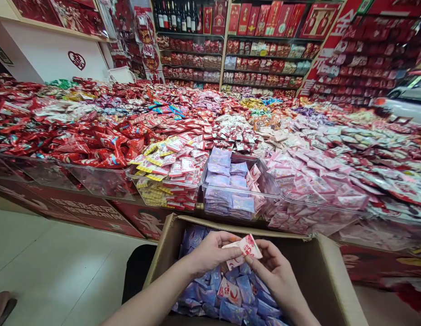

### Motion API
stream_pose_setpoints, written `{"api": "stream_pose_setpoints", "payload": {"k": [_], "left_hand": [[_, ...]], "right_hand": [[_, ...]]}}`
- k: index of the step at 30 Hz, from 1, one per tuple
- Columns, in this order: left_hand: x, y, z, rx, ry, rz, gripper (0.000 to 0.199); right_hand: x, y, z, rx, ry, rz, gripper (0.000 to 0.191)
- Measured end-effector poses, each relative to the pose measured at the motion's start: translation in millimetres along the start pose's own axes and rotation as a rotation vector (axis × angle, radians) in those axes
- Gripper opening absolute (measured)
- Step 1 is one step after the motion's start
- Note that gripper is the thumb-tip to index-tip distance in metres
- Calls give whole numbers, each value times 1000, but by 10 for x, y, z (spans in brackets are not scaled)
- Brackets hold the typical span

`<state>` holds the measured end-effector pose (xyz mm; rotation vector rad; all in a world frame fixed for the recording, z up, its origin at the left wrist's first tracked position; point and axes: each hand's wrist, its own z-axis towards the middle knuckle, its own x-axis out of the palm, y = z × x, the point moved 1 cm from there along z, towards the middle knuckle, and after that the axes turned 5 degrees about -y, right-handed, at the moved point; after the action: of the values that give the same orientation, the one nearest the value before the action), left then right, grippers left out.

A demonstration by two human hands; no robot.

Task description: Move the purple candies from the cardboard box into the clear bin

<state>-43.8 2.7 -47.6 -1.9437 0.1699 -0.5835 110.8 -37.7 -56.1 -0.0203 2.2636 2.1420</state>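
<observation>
Above an open cardboard box (pixel 336 276), my left hand (pixel 208 254) pinches small pink-and-white candy packets (pixel 250 247) between thumb and fingers. My right hand (pixel 276 270) grips the same packets from the other side, its thumb under their lower edge. At least two packets seem to overlap there. Below the hands, the box holds many purple-blue packets (pixel 232 311). A loose pink-and-white packet (pixel 230 291) lies on top of them. Just beyond the box stands a clear bin (pixel 261 194) with stacked lilac packets (pixel 219 168) and a few pink-and-white ones on its right side.
Clear bins heaped with wrapped sweets spread across the display, with yellow-and-white packets (pixel 174 158) left of the lilac ones and pink packets (pixel 308 176) right. Shelves with bottles (pixel 178 18) and red boxes (pixel 275 18) stand behind. Tiled floor (pixel 61 267) lies at left.
</observation>
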Motion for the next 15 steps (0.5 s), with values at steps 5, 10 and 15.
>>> {"api": "stream_pose_setpoints", "payload": {"k": [5,10,15], "left_hand": [[60,-7,-33,50,-112,-284,31],[124,-52,-107,96,-101,-480,26],[87,-83,-125,104,-110,-395,29]], "right_hand": [[142,9,-80,-63,-138,-121,20],[159,238,-143,-255,-182,-313,16],[-18,997,223,-397,-254,-633,18]]}}
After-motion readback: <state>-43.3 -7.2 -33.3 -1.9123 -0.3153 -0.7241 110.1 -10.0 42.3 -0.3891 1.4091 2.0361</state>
